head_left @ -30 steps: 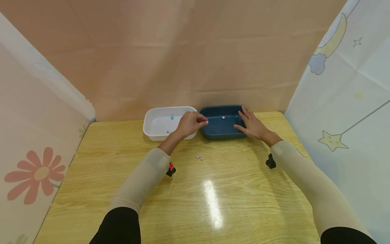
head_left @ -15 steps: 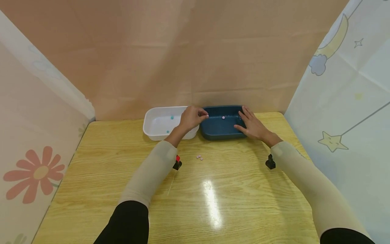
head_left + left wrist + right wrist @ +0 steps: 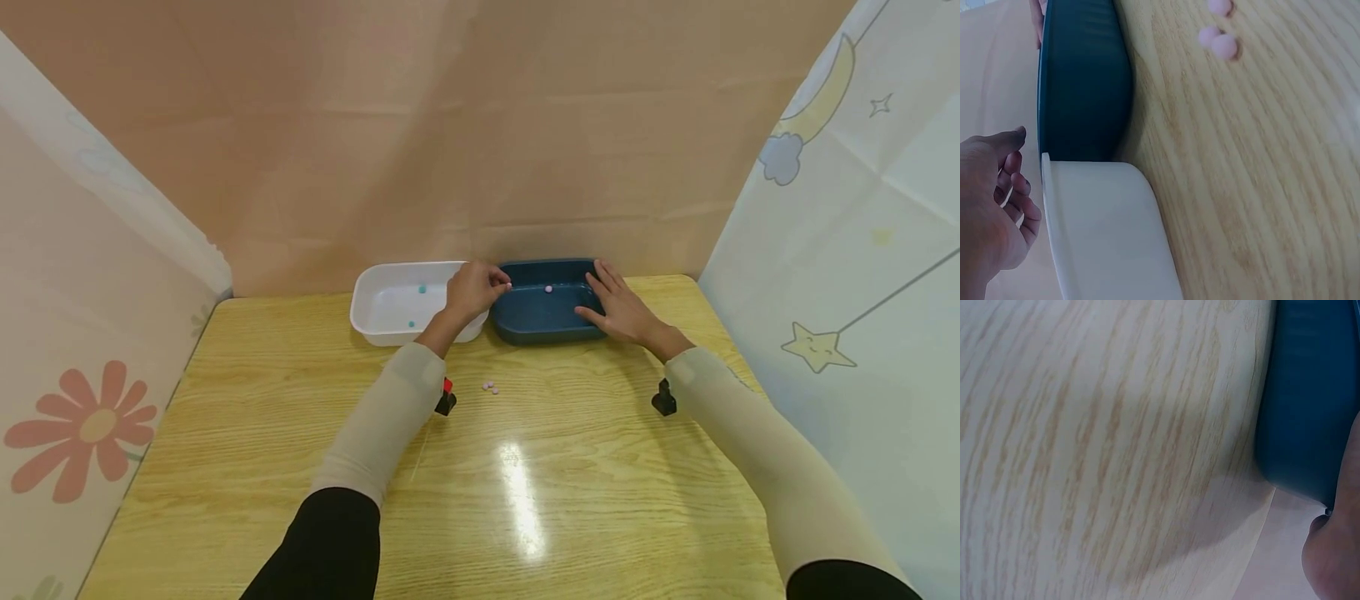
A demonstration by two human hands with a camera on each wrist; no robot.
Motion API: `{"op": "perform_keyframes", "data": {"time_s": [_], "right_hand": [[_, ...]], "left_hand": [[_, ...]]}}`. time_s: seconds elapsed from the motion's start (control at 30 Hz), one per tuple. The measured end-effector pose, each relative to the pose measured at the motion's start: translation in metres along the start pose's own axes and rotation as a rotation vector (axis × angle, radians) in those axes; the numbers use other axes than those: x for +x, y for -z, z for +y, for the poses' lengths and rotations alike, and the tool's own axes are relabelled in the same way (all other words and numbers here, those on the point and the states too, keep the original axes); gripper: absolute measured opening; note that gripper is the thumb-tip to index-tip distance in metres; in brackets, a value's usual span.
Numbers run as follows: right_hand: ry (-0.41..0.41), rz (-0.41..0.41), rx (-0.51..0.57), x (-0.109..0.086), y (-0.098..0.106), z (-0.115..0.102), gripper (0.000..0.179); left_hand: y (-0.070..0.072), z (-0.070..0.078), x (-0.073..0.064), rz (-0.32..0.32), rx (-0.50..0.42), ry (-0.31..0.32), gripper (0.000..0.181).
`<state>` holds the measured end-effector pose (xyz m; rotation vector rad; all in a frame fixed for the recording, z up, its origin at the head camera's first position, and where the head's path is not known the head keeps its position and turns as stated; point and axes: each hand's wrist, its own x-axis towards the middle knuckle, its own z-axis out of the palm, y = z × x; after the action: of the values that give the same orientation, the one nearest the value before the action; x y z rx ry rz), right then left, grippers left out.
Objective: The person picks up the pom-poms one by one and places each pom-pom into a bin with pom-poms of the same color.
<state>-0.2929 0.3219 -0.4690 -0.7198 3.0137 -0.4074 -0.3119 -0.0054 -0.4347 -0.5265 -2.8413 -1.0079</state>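
Note:
My left hand (image 3: 470, 289) pinches a small pink ball (image 3: 509, 286) between thumb and fingertips, above the spot where the two boxes meet. In the left wrist view the fingers (image 3: 1017, 187) hang beside the rims, and the ball is hidden there. The dark blue box (image 3: 536, 321) holds one pink ball (image 3: 548, 289). Spread over its right rim is my right hand (image 3: 626, 308), fingers straight. Left of it stands the white box (image 3: 375, 312) with two turquoise balls (image 3: 422, 289) inside, partly covered by my left hand.
Several pink balls (image 3: 490, 387) lie on the wooden table (image 3: 585, 467) in front of the boxes. A brown backdrop (image 3: 480, 150) rises right behind both boxes. Patterned panels (image 3: 847, 333) flank the table. Dark wrist cameras (image 3: 664, 398) hang under the sleeves.
My left hand has moved slightly forward with the pink ball, then nearly stopped; its forearm has swung right. The right hand has stayed on the blue box's rim.

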Motion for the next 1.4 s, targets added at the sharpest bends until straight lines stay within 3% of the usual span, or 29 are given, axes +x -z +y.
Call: {"op": "perform_keyframes", "data": {"time_s": [0.3,0.5,0.97,1.4], "right_hand": [[0.001,-0.016,0.019,0.000,0.001,-0.002,0.092],[0.003,-0.011,0.025,-0.001,0.002,-0.002,0.097],[-0.001,-0.030,-0.008,0.000,0.002,-0.002,0.087],[0.006,-0.062,-0.022,-0.001,0.003,-0.001,0.081]], "left_hand": [[-0.001,-0.002,0.000,0.003,0.033,0.038,0.022],[0.003,-0.005,-0.001,0.011,0.014,0.023,0.023],[0.020,-0.005,-0.020,0.014,0.021,-0.097,0.025],[0.033,-0.007,-0.047,0.008,0.041,-0.226,0.024]]}}
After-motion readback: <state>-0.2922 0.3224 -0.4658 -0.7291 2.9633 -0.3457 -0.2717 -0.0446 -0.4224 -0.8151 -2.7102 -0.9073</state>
